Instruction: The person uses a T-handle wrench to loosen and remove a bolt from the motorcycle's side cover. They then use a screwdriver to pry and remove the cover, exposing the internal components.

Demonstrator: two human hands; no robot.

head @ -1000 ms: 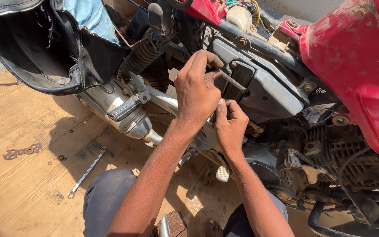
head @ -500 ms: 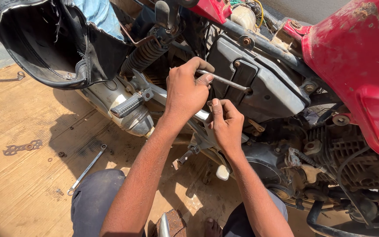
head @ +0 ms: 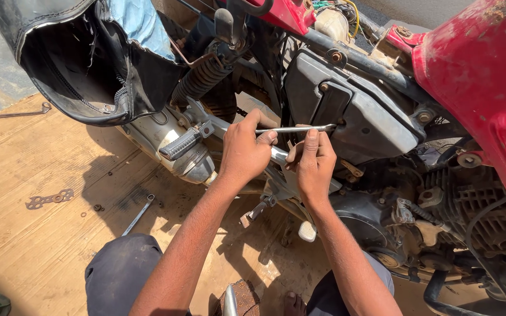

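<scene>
Kneeling on the wooden floor (head: 30, 246) beside a motorbike, working at the black side cover (head: 364, 120) under the red tank (head: 481, 76). Pinching the near end of a thin metal wrench (head: 297, 129) between thumb and forefinger of the left hand (head: 244, 155), the other fingers curling in beneath. Resting the right hand (head: 311, 167) just beside it, forefinger stretching up against the shaft and the rest half-clenching; not showing clearly whether this hand is actually grasping the wrench or only steadying it. Lying almost level, the wrench is reaching with its far tip to the cover's front edge, where a fastener is probably sitting, though too small to make out. Judging by this, seating or turning the tool on that fastener, with the work looking early rather than finished, the cover sitting on the frame. Calling, for any turn, for keeping the tip square on the fastener and the shaft from slipping towards the spring (head: 200, 79). Lying well apart on the floor, near the left knee, a spare spanner (head: 139, 215); sticking out below the seat (head: 89, 64), a footpeg (head: 180, 145).
</scene>
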